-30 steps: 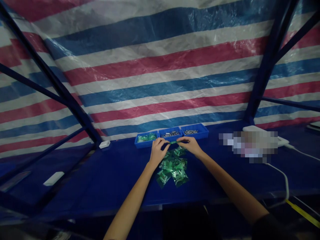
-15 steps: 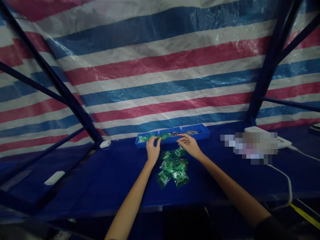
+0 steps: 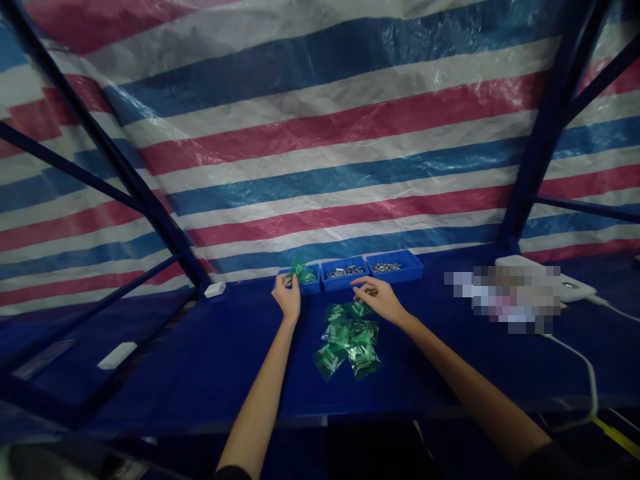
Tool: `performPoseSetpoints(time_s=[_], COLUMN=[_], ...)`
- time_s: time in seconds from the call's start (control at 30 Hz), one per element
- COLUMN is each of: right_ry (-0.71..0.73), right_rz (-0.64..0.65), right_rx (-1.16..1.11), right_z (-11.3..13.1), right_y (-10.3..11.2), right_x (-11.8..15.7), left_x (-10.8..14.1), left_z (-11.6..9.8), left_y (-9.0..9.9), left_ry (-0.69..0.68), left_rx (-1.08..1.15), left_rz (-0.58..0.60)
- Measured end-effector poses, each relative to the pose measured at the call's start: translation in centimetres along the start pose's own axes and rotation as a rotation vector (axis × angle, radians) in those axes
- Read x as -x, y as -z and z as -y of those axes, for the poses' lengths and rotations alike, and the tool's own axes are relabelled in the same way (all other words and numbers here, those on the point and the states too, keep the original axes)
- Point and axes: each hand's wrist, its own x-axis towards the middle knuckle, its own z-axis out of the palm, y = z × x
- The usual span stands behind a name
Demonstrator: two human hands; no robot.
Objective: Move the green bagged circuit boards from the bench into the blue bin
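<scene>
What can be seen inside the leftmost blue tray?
Green plastic shows in the right part of the leftmost blue tray. The left hand and the green bag it pinches cover the left part, hiding anything there.

Blue plastic open-topped bin [image 3: 311,289], leftmost of three along the far edge of the blue tabletop [image 3: 200,360]: left end hidden by the left hand [image 3: 288,298] and a translucent green plastic bag [image 3: 299,268]. Silvery metal parts [image 3: 387,267] in the neighbouring bins [image 3: 400,275]: too small to identify. Flat white casing [image 3: 576,289], tabletop's right: partly pixelated; yellow strip [image 3: 619,438], cut off at picture right.
</scene>
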Motion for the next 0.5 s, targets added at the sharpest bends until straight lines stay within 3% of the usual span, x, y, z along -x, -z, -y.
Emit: performPoseSetpoints(time_s=[0.3, 0.5], right_ry=[-0.005, -0.006], right_rz=[-0.027, -0.041], right_rx=[0.049, 0.065], right_z=[0.2, 0.2], right_y=[0.3, 0.5], right_x=[-0.4, -0.5], left_x=[-2.1, -1.1], left_z=[-1.6, -0.9], left_y=[-1.8, -2.9], left_ry=[0.008, -0.017], left_rx=[-0.141, -0.328], left_rz=[0.051, 0.066])
